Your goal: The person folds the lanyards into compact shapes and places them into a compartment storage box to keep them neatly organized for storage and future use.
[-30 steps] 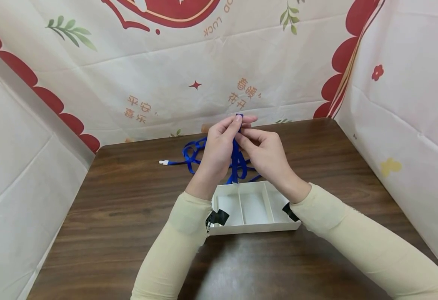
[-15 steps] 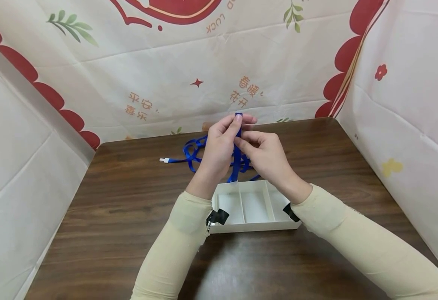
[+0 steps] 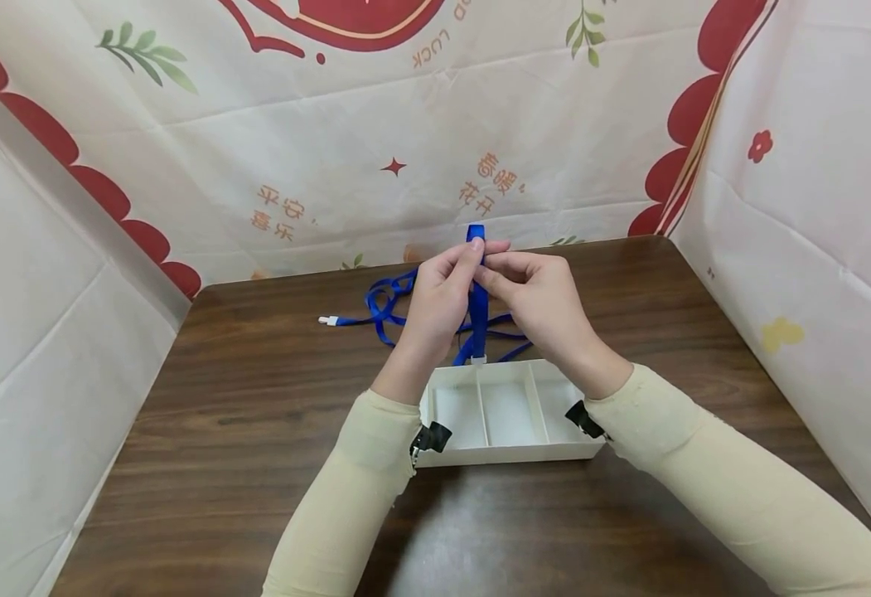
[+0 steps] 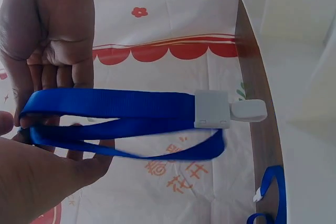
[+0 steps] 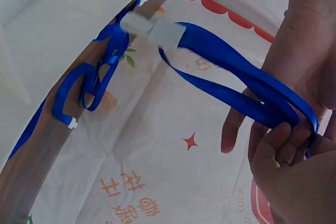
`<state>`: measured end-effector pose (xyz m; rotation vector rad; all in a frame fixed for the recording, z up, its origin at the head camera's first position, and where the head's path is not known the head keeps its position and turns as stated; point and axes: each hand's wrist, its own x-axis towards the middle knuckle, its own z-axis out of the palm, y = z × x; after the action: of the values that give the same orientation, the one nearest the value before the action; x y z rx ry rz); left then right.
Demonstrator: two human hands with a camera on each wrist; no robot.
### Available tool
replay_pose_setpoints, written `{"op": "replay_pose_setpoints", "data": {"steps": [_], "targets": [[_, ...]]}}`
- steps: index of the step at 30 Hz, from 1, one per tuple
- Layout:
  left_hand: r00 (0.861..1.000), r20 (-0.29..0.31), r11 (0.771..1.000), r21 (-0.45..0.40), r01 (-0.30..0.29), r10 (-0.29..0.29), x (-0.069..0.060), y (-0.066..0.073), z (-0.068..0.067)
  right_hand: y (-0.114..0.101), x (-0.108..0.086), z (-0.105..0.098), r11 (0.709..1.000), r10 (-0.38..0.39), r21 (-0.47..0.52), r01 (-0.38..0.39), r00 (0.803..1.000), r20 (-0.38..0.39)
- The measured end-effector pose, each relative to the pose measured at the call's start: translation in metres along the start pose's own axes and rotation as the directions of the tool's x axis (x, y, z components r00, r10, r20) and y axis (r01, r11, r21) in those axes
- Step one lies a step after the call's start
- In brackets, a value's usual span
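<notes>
A folded blue lanyard hangs above the back edge of the tray, its white buckle at the lower end. My left hand pinches the top of the strap between thumb and fingers, a short loop standing above the thumb. Just below, my right hand pinches the same strap. In the right wrist view the doubled bands run from the fingers to the buckle. Part of the strap is hidden behind the fingers.
On the brown table a white divided tray sits under my wrists. More blue lanyards lie tangled behind it, one white end pointing left. Printed cloth walls stand at the back and sides.
The strap has risen slightly, showing a longer loop above my left thumb, and its buckle hangs a little further right. My right hand has shifted slightly right, still pinching.
</notes>
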<state>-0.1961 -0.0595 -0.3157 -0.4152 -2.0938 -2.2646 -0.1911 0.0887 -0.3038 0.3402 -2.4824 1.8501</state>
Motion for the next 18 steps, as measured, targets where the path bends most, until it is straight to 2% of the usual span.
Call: {"op": "replay_pose_setpoints", "data": {"steps": [7, 14, 18], "targets": [[0.998, -0.006, 0.997, 0.051, -0.065, 0.066, -0.0015, -0.0045, -0.0019, 0.0, -0.0008, -0.0004, 0.999, -0.003, 0.033, 0.006, 0.997, -0.076], [0.998, -0.014, 0.996, 0.053, -0.066, 0.067, -0.0023, -0.0026, -0.003, 0.001, -0.0022, 0.0007, 0.999, -0.039, 0.026, 0.042, 0.996, -0.079], [0.998, -0.032, 0.998, 0.031, -0.049, 0.05, -0.0021, 0.0001, -0.0035, 0.0047, -0.0041, 0.002, 0.998, -0.059, 0.006, 0.059, 0.997, -0.047]]}}
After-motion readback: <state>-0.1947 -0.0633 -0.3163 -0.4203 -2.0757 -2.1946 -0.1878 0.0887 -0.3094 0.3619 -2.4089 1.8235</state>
